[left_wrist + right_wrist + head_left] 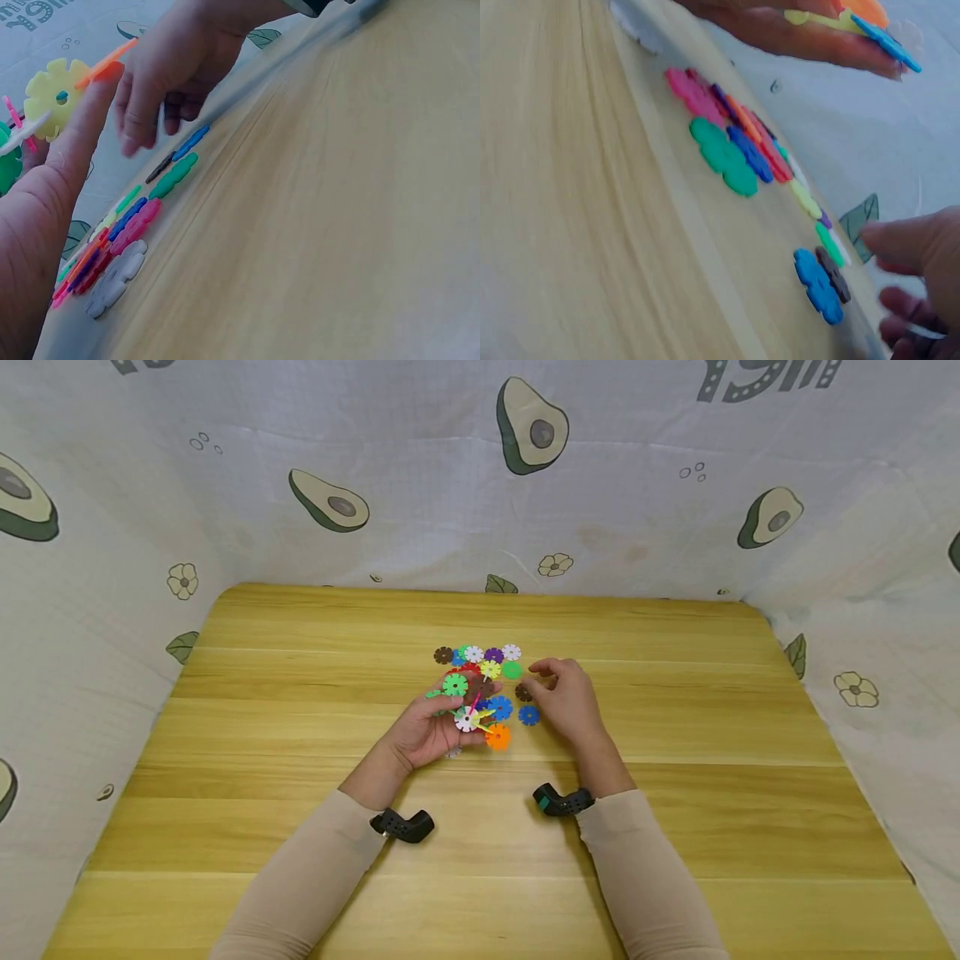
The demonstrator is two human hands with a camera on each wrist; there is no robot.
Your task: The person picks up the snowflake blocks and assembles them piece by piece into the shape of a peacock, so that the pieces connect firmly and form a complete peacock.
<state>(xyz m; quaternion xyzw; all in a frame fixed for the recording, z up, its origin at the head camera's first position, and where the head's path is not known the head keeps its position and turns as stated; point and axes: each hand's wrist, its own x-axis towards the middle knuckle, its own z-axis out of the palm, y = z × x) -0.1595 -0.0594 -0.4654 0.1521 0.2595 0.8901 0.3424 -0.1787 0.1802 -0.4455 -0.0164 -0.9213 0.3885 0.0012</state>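
Observation:
My left hand [427, 727] holds a joined cluster of flower-shaped plastic discs above the table. A green disc [454, 685], a white disc [467, 719], a blue disc [500, 707] and an orange disc [497, 737] show in it. In the left wrist view, a yellow disc [56, 94] stands beyond the raised finger. My right hand [568, 697] hovers right of the cluster with fingers loosely bent and no disc visible in them. Nearest to it, a brown disc [833, 274] and a blue disc [817, 286] lie on the table.
Several loose discs lie behind and beneath the left hand, among them a purple disc [493, 655], a light green disc [512, 670] and a pink disc [695, 96]. The wooden table [675, 693] meets a printed cloth [420, 443] at the back and sides.

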